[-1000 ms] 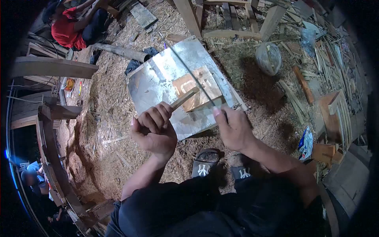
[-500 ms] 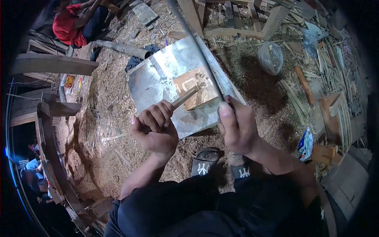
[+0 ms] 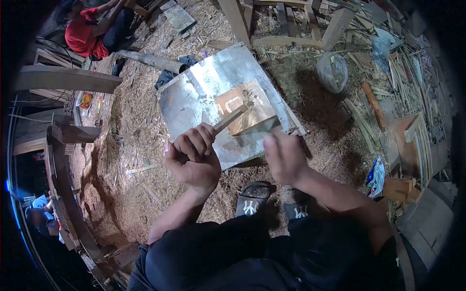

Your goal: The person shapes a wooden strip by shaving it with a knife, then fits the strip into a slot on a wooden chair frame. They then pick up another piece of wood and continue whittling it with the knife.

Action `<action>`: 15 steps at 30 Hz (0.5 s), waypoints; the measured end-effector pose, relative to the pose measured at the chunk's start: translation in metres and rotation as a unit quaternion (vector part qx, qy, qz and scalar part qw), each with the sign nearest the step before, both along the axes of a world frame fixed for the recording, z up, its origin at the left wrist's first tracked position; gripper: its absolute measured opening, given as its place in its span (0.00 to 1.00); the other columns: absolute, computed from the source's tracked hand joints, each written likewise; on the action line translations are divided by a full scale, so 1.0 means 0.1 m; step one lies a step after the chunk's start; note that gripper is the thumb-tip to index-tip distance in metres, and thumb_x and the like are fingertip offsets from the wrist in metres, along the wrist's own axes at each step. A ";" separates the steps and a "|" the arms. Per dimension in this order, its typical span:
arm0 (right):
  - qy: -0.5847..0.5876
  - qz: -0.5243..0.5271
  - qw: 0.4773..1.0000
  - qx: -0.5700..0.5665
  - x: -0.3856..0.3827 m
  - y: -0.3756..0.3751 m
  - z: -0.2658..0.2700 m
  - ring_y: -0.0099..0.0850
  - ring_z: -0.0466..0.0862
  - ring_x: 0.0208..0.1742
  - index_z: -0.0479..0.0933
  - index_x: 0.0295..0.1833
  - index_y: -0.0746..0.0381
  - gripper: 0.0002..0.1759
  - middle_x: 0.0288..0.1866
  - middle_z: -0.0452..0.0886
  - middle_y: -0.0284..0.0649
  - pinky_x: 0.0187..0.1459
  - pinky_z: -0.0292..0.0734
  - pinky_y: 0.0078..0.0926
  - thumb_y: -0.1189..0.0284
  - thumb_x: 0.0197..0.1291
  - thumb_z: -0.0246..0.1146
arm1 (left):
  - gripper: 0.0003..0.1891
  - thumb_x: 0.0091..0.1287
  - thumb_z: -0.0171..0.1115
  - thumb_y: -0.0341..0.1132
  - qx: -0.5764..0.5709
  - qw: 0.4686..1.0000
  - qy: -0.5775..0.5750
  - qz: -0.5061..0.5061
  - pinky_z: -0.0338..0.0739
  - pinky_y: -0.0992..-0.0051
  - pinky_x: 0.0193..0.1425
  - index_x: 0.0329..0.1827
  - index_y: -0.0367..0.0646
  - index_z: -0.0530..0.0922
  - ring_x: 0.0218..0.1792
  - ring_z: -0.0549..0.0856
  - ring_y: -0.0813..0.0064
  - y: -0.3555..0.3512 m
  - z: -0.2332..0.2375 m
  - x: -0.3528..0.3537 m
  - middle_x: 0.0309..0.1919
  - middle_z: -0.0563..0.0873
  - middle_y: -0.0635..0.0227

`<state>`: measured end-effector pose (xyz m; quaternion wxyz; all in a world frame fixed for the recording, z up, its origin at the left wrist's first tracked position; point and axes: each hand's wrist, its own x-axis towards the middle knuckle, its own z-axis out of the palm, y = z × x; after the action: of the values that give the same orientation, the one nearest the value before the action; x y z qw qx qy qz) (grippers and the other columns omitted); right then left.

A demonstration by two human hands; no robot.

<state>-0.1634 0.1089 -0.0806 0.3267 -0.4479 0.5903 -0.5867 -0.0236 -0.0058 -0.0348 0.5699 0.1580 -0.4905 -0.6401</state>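
Observation:
My left hand (image 3: 194, 157) is closed around a narrow wooden stick (image 3: 230, 120), which points up and right over a wooden block (image 3: 252, 97) with a pale mark on top. The block rests on a grey metal-faced board (image 3: 194, 97) lying on the ground. Right of the stick, my right hand (image 3: 284, 157) is smeared by motion and looks closed. A short dark piece (image 3: 307, 147) shows behind its knuckles; the rest of what it holds cannot be made out.
Wood shavings (image 3: 141, 194) cover the ground. A person in red (image 3: 85, 36) sits at the upper left. Curved timbers (image 3: 68, 80) stand on the left. A clear plastic bag (image 3: 332, 72) and wood scraps (image 3: 361, 123) lie on the right. My sandals (image 3: 252, 199) are below the board.
The long dark rod that rose from my right hand across the board no longer shows there. My right hand has shifted slightly and blurred. My left hand keeps the stick almost in place.

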 end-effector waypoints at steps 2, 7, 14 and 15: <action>0.074 0.026 0.990 0.115 0.04 0.04 -0.27 0.31 0.69 0.15 0.70 0.27 0.63 0.27 0.14 0.67 0.38 0.20 0.64 0.36 0.56 0.76 0.49 | 0.26 0.75 0.33 0.47 0.002 1.000 0.001 0.004 0.63 0.67 0.37 0.14 0.50 0.55 0.16 0.59 0.73 0.01 0.00 0.00 0.11 0.57 0.71; -0.004 0.047 0.990 0.130 -0.10 -0.01 0.24 0.31 0.68 0.14 0.69 0.25 0.62 0.27 0.15 0.67 0.37 0.19 0.63 0.35 0.56 0.76 0.48 | 0.26 0.75 0.33 0.47 0.007 1.000 -0.002 0.014 0.64 0.67 0.36 0.14 0.50 0.55 0.16 0.59 0.73 0.01 0.01 -0.01 0.11 0.56 0.72; 0.042 0.027 0.993 0.105 0.07 0.01 -0.19 0.34 0.72 0.15 0.70 0.20 0.65 0.32 0.13 0.70 0.45 0.19 0.62 0.38 0.54 0.75 0.51 | 0.26 0.75 0.34 0.46 0.003 1.000 0.004 0.008 0.62 0.66 0.36 0.14 0.50 0.54 0.17 0.59 0.73 0.02 0.01 0.00 0.11 0.57 0.72; 0.046 0.024 0.994 0.100 0.04 -0.02 -0.16 0.34 0.72 0.15 0.70 0.20 0.65 0.32 0.13 0.70 0.45 0.19 0.62 0.38 0.54 0.75 0.51 | 0.26 0.75 0.34 0.46 -0.001 1.000 0.008 0.005 0.62 0.66 0.36 0.14 0.50 0.54 0.17 0.59 0.73 0.00 0.02 -0.03 0.11 0.57 0.72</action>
<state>-0.1591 0.1072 -0.0971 0.3562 -0.4532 0.6495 -0.4959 -0.0271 -0.0054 -0.0325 0.5772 0.1546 -0.4861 -0.6377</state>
